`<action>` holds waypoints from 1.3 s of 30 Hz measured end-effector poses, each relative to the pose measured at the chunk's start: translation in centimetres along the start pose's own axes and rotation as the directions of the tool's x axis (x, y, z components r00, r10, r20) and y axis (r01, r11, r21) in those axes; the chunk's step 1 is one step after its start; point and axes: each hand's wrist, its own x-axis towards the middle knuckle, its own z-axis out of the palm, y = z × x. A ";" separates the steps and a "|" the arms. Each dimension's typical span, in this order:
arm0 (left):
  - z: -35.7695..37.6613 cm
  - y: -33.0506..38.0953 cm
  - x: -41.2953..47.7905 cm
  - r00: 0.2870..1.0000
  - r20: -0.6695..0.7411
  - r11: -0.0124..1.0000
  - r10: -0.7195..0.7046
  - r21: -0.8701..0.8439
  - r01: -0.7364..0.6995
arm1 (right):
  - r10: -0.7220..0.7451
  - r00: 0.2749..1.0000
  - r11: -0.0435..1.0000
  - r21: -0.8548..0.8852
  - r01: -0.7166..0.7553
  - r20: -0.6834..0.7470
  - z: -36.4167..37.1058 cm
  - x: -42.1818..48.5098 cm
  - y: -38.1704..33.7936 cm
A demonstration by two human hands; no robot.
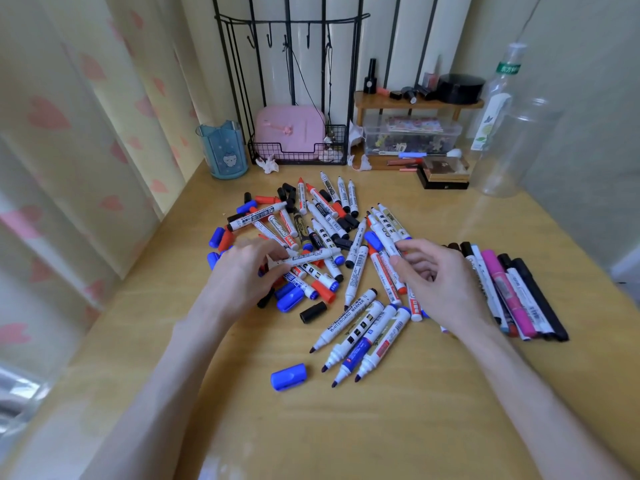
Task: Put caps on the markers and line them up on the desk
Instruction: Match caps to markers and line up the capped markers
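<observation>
A heap of whiteboard markers (322, 223) and loose red, blue and black caps covers the middle of the wooden desk (346, 427). My left hand (242, 271) grips one white marker (311, 257), lifted crosswise over the heap. My right hand (440, 282) hovers over the heap's right side with fingers loosely curled, holding nothing. A row of capped markers (512, 292) lies side by side to the right of that hand. Several uncapped markers (363, 337) lie together near the front. A blue cap (288, 376) lies alone closest to me, and a black cap (312, 312) sits behind it.
At the back stand a blue pen cup (225, 150), a black wire rack with a pink case (291, 133), a clear box (412, 135) under a small wooden shelf, and clear plastic bottles (509, 133) at the right. A curtain hangs along the left edge.
</observation>
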 end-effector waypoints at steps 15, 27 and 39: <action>-0.2 3.4 -1.8 0.947 0.276 0.986 0.165 -0.038 -0.161 | -0.040 0.999 0.991 -0.129 0.041 0.007 -0.2 -0.6 -0.8; -0.4 4.3 -1.6 0.996 0.082 0.889 0.026 -0.458 0.015 | -0.319 0.942 0.900 -0.281 0.335 0.103 0.7 -1.6 -1.0; 0.3 4.4 -1.6 0.996 0.081 0.908 0.038 -0.419 -0.001 | -0.409 0.908 0.826 -0.384 0.413 0.095 0.7 -1.6 -1.1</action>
